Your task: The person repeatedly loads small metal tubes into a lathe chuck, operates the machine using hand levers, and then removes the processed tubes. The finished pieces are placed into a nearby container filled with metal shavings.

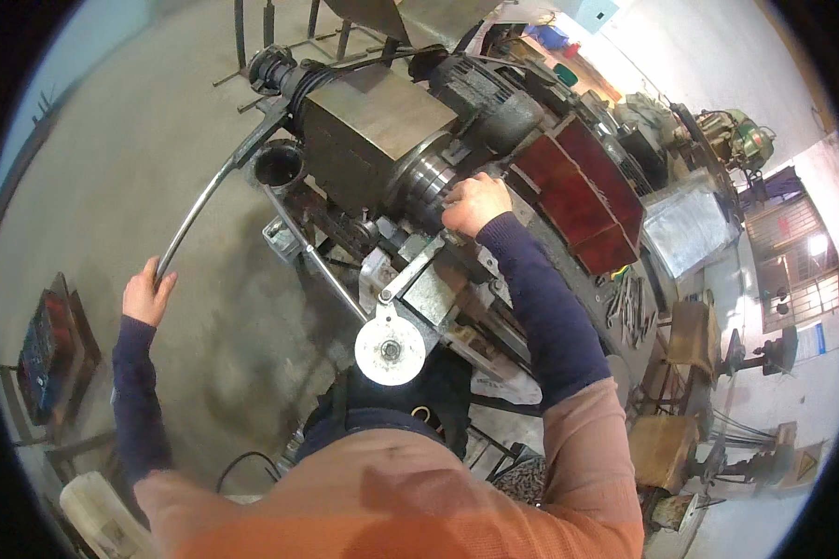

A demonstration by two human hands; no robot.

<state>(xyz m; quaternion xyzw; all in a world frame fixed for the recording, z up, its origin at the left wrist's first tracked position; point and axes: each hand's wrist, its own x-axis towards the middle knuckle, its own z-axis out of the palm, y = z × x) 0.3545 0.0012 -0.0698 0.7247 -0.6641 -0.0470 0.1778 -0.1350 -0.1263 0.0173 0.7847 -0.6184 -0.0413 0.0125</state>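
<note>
My left hand is closed round the end of a long curved metal lever, which runs up to the far left end of a lathe. My right hand is at the lathe's shiny round spindle nose, fingers curled in against its face. Whatever those fingers pinch is hidden behind the hand. Nearer me, a pale round handwheel with a crank arm sits in front of the cross slide. A second metal bar slants down from the headstock toward the handwheel.
A dark motor stands behind the headstock. To the right are a dark red box, a plastic-wrapped sheet and several wrenches. More machines line the right wall. A low stand is on the floor at left.
</note>
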